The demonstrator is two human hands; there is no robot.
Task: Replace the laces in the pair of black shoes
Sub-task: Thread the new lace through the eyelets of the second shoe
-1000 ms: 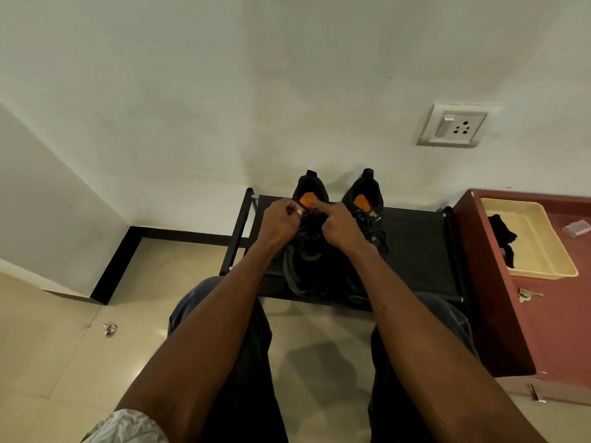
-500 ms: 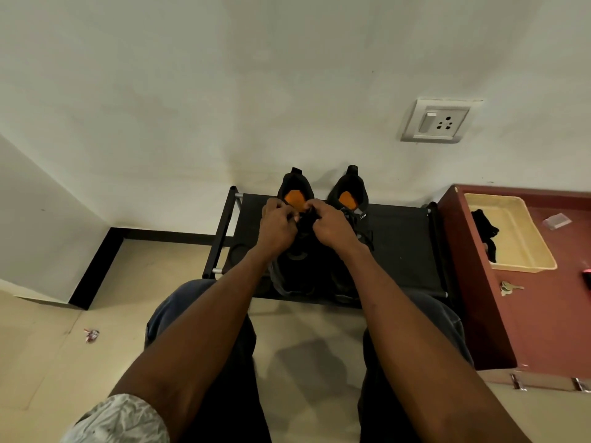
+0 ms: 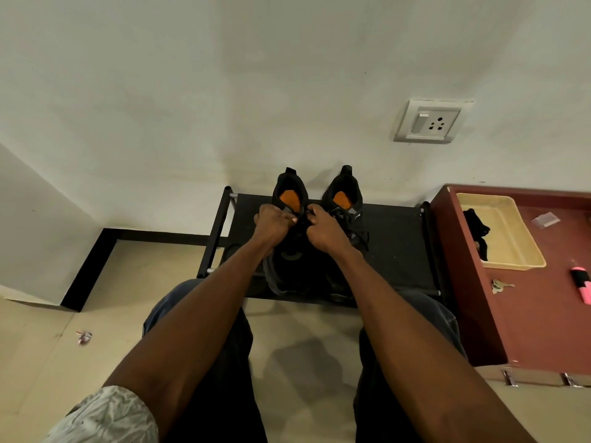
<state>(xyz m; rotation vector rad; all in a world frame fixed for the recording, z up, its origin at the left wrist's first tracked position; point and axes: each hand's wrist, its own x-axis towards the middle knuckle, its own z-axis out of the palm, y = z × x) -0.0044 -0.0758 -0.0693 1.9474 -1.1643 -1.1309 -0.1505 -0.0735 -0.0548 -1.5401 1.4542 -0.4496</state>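
Note:
Two black shoes with orange insoles stand side by side on a low black rack [image 3: 396, 251], heels toward the wall. Over the left shoe [image 3: 289, 266], my left hand [image 3: 271, 223] and my right hand [image 3: 323, 228] both have their fingers curled, pinching the black lace near the top eyelets; the lace itself is mostly hidden between my fingers. The right shoe [image 3: 347, 199] is laced, with its black lace ends hanging loose over its right side.
A dark red cabinet [image 3: 527, 314] stands right of the rack, carrying a cream tray [image 3: 511, 238] with a black item in it, keys [image 3: 500, 286], and a pink marker [image 3: 583, 282]. A wall socket [image 3: 428, 121] is above. My knees sit below the rack.
My hands have stayed on the left shoe's lace, shifting slightly apart at the top eyelets. The camera has tilted, so more of the cabinet top shows.

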